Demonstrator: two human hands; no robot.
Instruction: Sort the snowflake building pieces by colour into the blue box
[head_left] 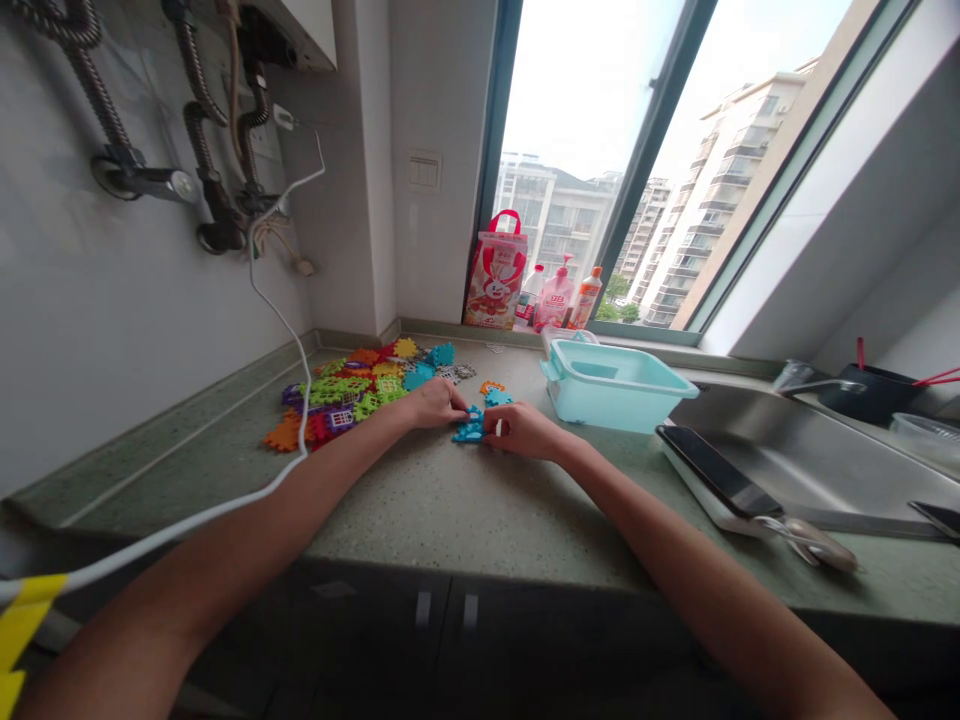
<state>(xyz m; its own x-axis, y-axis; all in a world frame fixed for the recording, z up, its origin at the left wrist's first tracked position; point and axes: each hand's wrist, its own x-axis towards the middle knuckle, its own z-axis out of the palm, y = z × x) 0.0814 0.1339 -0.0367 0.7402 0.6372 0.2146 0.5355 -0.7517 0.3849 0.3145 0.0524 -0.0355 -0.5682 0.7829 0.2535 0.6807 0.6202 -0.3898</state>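
The blue piece (469,428) is seen near the centre of the frame, low over the counter (427,500). It is held between the two hands: its upper left side is met by the fingertips of the left hand (439,402), its right side by those of the right hand (523,432). The fingers of both are pinched on it, so neither hand can be called nearer. Its long axis cannot be told, and whether one piece or several joined are held is not made clear, since the edges are covered by fingertips.

Just above the right hand, a light-blue piece (498,397) is partly hidden, with an orange piece (493,386) beside it. Left of centre, the pile (352,388) is spread; it is crossed by the white cable (306,385), and single outlines in it are hard to make out. Right of centre stands the tub (607,400), its floor hidden by the near wall. Both forearms are cut off by the frame's bottom edge.
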